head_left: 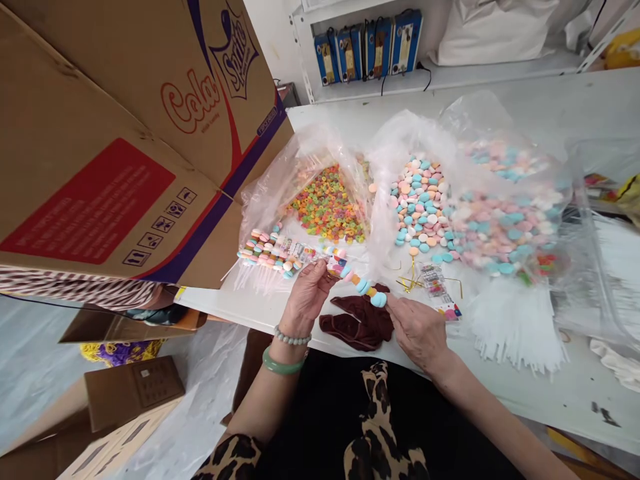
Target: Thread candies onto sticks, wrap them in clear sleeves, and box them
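Observation:
A candy skewer (364, 287) with pink, blue and orange pieces stretches between my two hands above the white table. My left hand (313, 293) pinches its far-left end, beside a small printed label (337, 265). At the blue end, the fingers of my right hand (417, 327) are closed on the skewer; the stick's tip is hidden. Beneath the skewer lies a dark brown cloth (357, 323). Left of my left hand is a pile of similar candy skewers (267, 253). Printed labels (436, 287) and gold wire ties (413, 281) rest beyond my right hand.
Plastic bags hold ring-shaped candies (333, 200) and pastel candies (421, 203); another candy bag (505, 220) sits further right. White sticks (517, 327) fan out near a clear bin (600, 267). A large cardboard box (125, 133) blocks the left. Blue devices (370, 47) stand on the shelf.

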Demonstrator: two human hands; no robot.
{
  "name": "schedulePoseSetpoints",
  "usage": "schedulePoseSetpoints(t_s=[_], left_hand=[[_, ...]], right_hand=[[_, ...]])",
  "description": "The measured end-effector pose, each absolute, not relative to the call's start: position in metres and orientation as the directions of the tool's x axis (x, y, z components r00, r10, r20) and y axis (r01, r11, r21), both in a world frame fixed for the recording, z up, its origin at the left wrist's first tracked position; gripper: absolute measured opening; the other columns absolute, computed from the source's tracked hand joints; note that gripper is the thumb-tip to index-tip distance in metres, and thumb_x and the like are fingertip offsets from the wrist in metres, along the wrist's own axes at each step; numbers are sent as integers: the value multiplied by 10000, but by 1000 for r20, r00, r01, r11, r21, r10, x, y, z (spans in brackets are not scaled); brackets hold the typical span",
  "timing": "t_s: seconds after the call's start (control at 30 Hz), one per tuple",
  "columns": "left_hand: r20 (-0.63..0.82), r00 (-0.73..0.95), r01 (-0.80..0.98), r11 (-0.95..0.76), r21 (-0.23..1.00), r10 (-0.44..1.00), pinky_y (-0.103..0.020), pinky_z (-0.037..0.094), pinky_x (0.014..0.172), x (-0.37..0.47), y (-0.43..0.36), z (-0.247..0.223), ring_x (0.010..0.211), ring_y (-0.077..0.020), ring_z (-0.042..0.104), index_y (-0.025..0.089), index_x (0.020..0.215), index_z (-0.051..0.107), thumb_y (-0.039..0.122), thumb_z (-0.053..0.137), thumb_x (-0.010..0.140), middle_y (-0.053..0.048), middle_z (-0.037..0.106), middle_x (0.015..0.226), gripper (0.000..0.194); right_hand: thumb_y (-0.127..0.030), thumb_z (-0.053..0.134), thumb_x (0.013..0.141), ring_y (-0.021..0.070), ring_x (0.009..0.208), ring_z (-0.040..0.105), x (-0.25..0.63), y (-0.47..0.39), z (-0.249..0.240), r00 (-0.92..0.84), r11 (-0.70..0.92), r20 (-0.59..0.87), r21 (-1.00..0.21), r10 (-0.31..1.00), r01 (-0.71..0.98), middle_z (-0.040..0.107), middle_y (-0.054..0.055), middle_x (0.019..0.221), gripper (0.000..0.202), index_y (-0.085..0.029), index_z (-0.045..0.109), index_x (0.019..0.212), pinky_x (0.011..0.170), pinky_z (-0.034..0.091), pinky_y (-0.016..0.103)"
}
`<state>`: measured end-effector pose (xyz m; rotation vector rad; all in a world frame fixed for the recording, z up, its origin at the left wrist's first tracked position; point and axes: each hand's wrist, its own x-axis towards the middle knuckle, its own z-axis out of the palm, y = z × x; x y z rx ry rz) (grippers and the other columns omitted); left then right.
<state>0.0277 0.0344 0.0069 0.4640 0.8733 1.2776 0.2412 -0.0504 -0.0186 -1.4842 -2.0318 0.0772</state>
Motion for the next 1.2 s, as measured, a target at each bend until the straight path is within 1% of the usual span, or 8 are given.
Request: schedulePoseSetpoints(t_s=[0.2, 0.43, 0.7, 0.8, 0.9, 1.0, 1.1, 1.2], left_hand=[[-330, 58, -447, 320, 835, 942, -268, 508, 717, 22, 35, 1, 638, -117, 636, 116, 754, 727, 334, 840, 659, -34, 691, 683, 263], [-336, 55, -403, 328, 854, 940, -259, 488, 705, 19, 34, -7, 649, -116, 622, 121, 758, 746, 362, 840, 648, -30, 694, 684, 282], [-345, 91, -373, 353, 858, 934, -259, 477, 714, 27, 27, -16, 681, -124, 617, 144, 807, 770, 407, 860, 606, -38, 721, 740, 343], [-308, 96, -371, 321, 871, 946, -288, 484, 769, 36, 23, -20, 743, -149, 636, 149, 825, 760, 424, 814, 677, -47, 726, 787, 317], [-282, 19, -335, 272, 902, 959, -287, 476, 785, 42, 20, -26, 756, -144, 626, 154, 817, 745, 439, 778, 722, -40, 716, 797, 302], [-334, -16, -303, 314, 900, 942, -276, 470, 747, 38, 21, -30, 707, -129, 602, 148, 784, 726, 458, 772, 720, -31, 697, 759, 320], [-422, 3, -354, 395, 848, 907, -290, 479, 708, 32, 22, -31, 678, -136, 598, 148, 752, 702, 510, 765, 698, -29, 686, 736, 371], [-403, -43, -341, 366, 866, 914, -269, 468, 684, 31, 23, -31, 642, -120, 578, 143, 715, 686, 512, 778, 673, -16, 666, 686, 383]], right_hand=[[-247, 455, 957, 173, 700, 645, 239, -48, -21, -184, 353, 334, -569, 924, 743, 728, 70, 766, 310, -197, 741, 1065, 660, 439, 262], [-408, 552, 865, 154, 617, 534, 239, -39, -28, -186, -97, -157, -950, 970, 296, 605, 2, 668, 287, -224, 760, 933, 567, 386, 266], [-488, 708, 719, 56, 446, 180, 219, -37, -44, -362, -618, -531, -764, 766, -186, 268, -89, 494, 459, -95, 724, 955, 444, 102, 234], [-503, 626, 782, 75, 441, 248, 206, -37, -50, -283, -500, -461, -862, 841, -82, 337, -61, 496, 426, -114, 725, 922, 442, 161, 242], [-387, 481, 906, 130, 551, 458, 200, -38, -53, -135, -100, -150, -941, 979, 323, 552, 22, 619, 351, -148, 730, 967, 527, 296, 269], [-212, 392, 946, 162, 633, 542, 202, -39, -56, -102, 190, 175, -619, 979, 762, 644, 71, 684, 361, -130, 716, 1083, 596, 313, 300], [-114, 402, 917, 161, 603, 538, 207, -39, -57, -198, 293, 294, -329, 935, 898, 642, 74, 638, 368, -102, 698, 1135, 591, 284, 320], [-111, 402, 916, 155, 600, 535, 207, -35, -55, -232, 320, 273, -341, 934, 884, 649, 70, 646, 357, -112, 702, 1109, 589, 274, 316]])
